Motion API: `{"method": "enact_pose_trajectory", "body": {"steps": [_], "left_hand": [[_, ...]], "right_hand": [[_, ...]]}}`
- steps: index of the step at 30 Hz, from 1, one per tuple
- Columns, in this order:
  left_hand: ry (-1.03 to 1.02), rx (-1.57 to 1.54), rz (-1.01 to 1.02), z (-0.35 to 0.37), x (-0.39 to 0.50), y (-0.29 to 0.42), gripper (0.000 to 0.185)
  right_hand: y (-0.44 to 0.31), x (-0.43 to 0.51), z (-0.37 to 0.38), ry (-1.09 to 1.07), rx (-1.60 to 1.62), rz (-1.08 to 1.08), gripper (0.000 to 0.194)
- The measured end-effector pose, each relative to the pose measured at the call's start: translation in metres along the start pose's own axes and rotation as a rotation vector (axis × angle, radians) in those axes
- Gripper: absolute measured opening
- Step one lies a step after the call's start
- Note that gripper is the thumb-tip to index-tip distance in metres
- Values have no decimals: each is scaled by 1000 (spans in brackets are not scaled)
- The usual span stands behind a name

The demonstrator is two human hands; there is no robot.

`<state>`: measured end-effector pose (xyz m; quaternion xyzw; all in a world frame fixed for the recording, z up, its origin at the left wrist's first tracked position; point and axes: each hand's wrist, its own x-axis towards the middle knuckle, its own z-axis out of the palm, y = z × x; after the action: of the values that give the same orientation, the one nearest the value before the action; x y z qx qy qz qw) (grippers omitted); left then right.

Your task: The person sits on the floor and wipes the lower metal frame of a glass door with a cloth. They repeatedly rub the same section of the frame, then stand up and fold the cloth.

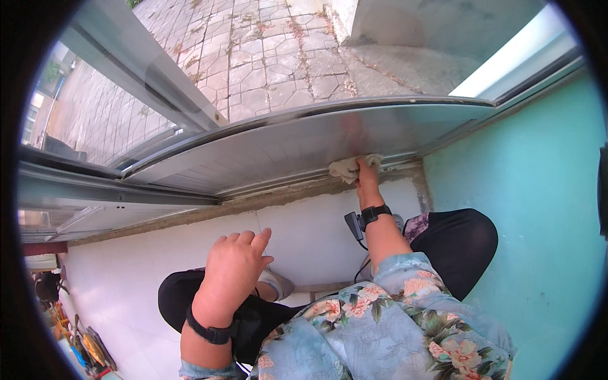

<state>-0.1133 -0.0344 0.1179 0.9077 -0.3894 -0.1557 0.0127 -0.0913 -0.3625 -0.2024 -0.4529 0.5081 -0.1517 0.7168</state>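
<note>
My right hand point(367, 176) presses a crumpled pale cloth point(346, 169) against the bottom edge of a grey metal door panel point(294, 142), near its right end. Part of the cloth lies hidden under the fingers. My left hand point(237, 259) hangs over my left knee, back upward, with fingers apart and nothing in it. Each wrist wears a black strap, and the right one carries a small dark device point(354, 226) with a cable.
A turquoise wall point(527, 190) rises close on the right. White floor tiles point(304, 237) lie below the door sill. Beyond the glass is grey outdoor paving point(266, 61). Several mixed items point(90, 346) stand at the lower left.
</note>
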Motion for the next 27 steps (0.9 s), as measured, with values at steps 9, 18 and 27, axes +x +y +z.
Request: {"method": "enact_pose_trajectory", "body": {"steps": [9,18,27], "left_hand": [[38,-19,-8,4,-7,3,41],[27,44,6,1,-10,9,42],[-19,56,60,0,-4,13,46]], "right_hand": [[-119,-102,6,-62,208,-530,36],[-167,-136,5,-110,205,-658,38],[-73,-38,-19,-92,116,-281,40]]}}
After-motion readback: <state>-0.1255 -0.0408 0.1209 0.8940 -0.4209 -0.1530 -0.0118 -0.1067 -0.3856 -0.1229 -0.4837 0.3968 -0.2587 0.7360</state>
